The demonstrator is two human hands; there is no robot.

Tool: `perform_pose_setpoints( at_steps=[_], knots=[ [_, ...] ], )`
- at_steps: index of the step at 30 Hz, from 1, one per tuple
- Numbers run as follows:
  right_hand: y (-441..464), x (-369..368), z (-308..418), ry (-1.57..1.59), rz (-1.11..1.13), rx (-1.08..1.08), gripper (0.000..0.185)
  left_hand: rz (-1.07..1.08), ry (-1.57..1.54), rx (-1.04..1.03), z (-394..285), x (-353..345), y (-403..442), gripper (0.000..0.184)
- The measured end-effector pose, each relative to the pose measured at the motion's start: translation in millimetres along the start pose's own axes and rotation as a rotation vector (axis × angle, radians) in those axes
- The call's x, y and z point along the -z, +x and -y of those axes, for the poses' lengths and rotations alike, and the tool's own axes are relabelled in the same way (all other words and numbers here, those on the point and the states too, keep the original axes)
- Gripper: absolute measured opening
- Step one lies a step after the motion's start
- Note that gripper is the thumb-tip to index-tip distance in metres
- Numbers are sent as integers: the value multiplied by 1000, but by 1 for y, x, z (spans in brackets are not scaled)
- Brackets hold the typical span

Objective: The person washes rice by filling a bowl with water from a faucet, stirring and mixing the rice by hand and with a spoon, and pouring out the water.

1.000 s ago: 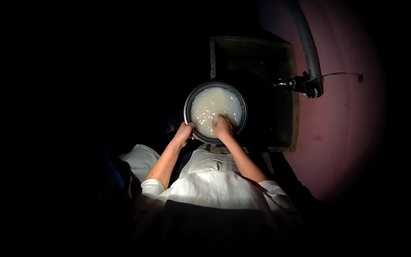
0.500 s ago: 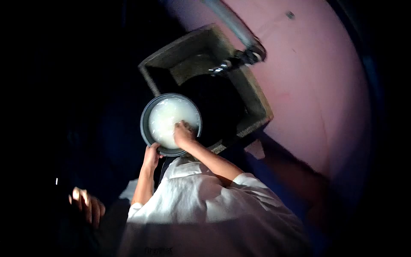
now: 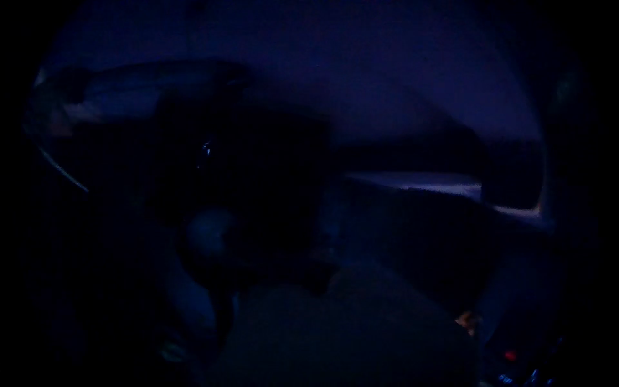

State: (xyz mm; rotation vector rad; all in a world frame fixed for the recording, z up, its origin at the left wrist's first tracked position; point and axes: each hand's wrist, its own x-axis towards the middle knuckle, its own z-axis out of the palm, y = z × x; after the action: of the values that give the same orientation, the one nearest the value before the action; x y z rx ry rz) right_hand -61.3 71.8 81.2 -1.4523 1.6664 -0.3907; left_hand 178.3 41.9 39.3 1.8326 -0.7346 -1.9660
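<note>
Most of the view is near-black with a blue cast. Far left, a thin pale line point(image 3: 64, 171), unidentified, below the pipe point(image 3: 161, 76), which runs roughly level, left end blurred. Next the pot point(image 3: 209, 232), best match for a dull blue-grey rounded patch near the lower-left corner of the dark basin point(image 3: 277, 135); rim and contents can't be separated, basin edges barely readable. Small glint point(image 3: 206, 149) above the pot. Left hand and right hand both lost in the dark; cannot tell if spread, closed or gripping the pot. Shirt point(image 3: 335, 329) is a dim mass at bottom centre, cut off by the frame. Wall point(image 3: 387, 64) is dark violet across the top, with a pale strip point(image 3: 445, 188) right of the basin. Lower right, small orange-brown patch point(image 3: 467, 321) and red spot point(image 3: 510, 355), both unclear. Versus half a second ago: bright light gone, milky pot contents no longer visible, pipe swung from steep diagonal to near level at upper left, pot patch lower and further left in view.
</note>
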Motion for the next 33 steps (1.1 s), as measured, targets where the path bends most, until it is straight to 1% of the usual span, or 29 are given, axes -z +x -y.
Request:
perform_pose_setpoints(
  at_steps=[1,3,6,8,10,11,12,13,14,15,17,18,19,20,21,22,23,24,25,27,28,29,30,31,32,33],
  knots=[
    [-30,21,-6,80,-23,-5,30,17,25,2,-1,1,3,26],
    [-109,61,-10,168,-83,-101,29,46,68,-2,-8,10,6,27],
    [-252,107,-14,233,-201,-322,27,69,108,-4,-16,23,4,29],
    [-349,116,-21,287,-287,-496,26,81,154,-8,-22,26,-1,31],
    [-415,97,-32,330,-325,-606,25,111,213,-12,-26,25,-3,32],
    [-435,77,-42,320,-300,-625,25,128,248,-13,-28,26,-3,33],
    [-448,48,-71,146,-230,-575,24,157,308,-24,-30,26,-2,34],
    [-446,35,-72,-29,-164,-525,23,189,371,-40,-33,26,-1,35],
    [-447,29,-73,-12,-48,-610,26,230,455,-62,-36,29,4,36],
    [-432,43,-65,7,67,-695,32,289,600,-118,-40,31,4,37],
    [-445,10,-94,-26,75,-724,32,454,1014,-320,-56,41,6,39],
    [-397,16,-76,5,42,-687,33,539,1191,-420,-64,46,7,40],
    [-314,-17,-56,76,-44,-560,34,596,1288,-488,-62,58,15,41],
    [-164,-35,8,197,-148,-322,35,657,1396,-575,-61,69,24,42],
    [-74,-53,43,263,-205,-174,36,668,1309,-554,-46,81,41,43],
    [-16,-68,64,287,-243,-89,37,679,1222,-533,-32,93,58,43],
    [24,-86,72,297,-264,-57,38,677,1129,-508,-30,95,61,43],
    [46,-103,75,305,-271,-82,39,675,1036,-485,-30,97,63,43],
    [52,-120,69,301,-239,-204,37,629,906,-423,-44,87,40,42],
    [80,-172,39,354,-191,-438,37,595,778,-377,-59,79,36,40],
    [79,-166,44,356,-199,-440,37,635,1078,-645,-57,84,43,37],
    [76,-164,48,342,-274,-515,36,650,1379,-910,-54,95,48,34],
    [72,-160,53,328,-338,-584,36,635,1388,-897,-47,101,59,34],
    [69,-156,53,295,-342,-639,35,715,1181,-621,-37,105,74,28],
    [66,-148,50,258,-342,-689,34,681,931,-297,-45,93,66,24],
    [61,-135,51,187,-354,-684,33,571,656,-18,-53,80,56,22]
  ],
)
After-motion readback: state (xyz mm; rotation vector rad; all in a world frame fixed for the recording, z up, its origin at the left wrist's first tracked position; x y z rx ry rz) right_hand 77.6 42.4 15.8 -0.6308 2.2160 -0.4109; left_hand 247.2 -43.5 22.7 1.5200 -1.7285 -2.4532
